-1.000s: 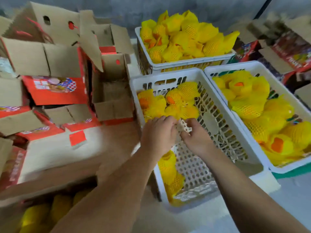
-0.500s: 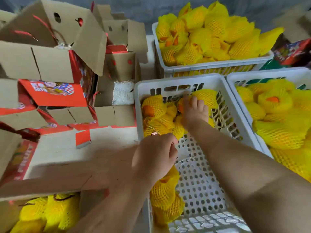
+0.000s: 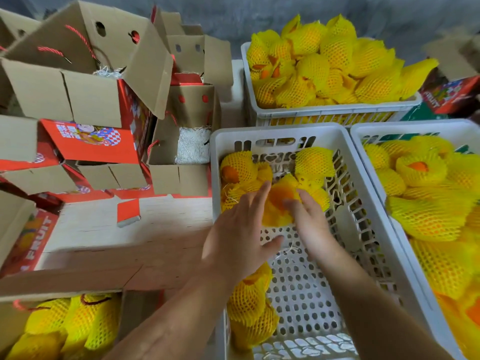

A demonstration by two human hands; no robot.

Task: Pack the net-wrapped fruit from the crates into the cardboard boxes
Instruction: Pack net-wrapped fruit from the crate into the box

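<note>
The middle white crate (image 3: 259, 132) holds a few yellow net-wrapped fruits at its far end and two more at its near left (image 3: 249, 302). My left hand (image 3: 239, 232) and my right hand (image 3: 311, 222) reach into it, fingers straight. They flank one net-wrapped fruit (image 3: 279, 206) with its orange skin showing, and both sets of fingertips touch it. An open cardboard box (image 3: 15, 311) at the bottom left has several wrapped fruits (image 3: 65, 323) inside, under its raised flap (image 3: 124, 242).
A heaped crate of wrapped fruit (image 3: 324, 114) stands behind, and another full crate (image 3: 368, 136) stands on the right. Open red and brown boxes (image 3: 179, 178) are piled at the left, one with white shredded padding (image 3: 193, 145). A red fruit carton (image 3: 452, 96) sits at the far right.
My right hand has drawn back from the crate's far end to the fruit in the middle. My left hand has moved forward into the crate and spread its fingers beside that fruit.
</note>
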